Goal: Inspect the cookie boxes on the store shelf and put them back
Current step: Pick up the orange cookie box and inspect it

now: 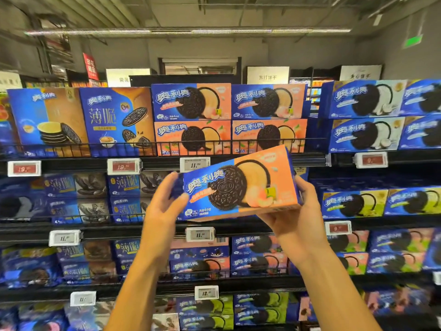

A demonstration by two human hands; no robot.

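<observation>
I hold a blue and orange cookie box point(241, 186) in front of the shelves, tilted with its right end higher. A dark sandwich cookie and peach cream are printed on its face. My left hand point(164, 206) grips its left end, thumb on the front. My right hand point(296, 216) grips its right end and lower edge from underneath. Matching peach boxes point(192, 119) stand stacked two high on the top shelf point(157, 161) just above and behind the held box.
A wire rail point(119, 148) runs along the top shelf's front. Price tags point(194, 164) hang on the shelf edges. Blue and brown boxes point(83, 120) stand at the left, blue and white ones point(367, 115) at the right. Lower shelves hold several more cookie boxes.
</observation>
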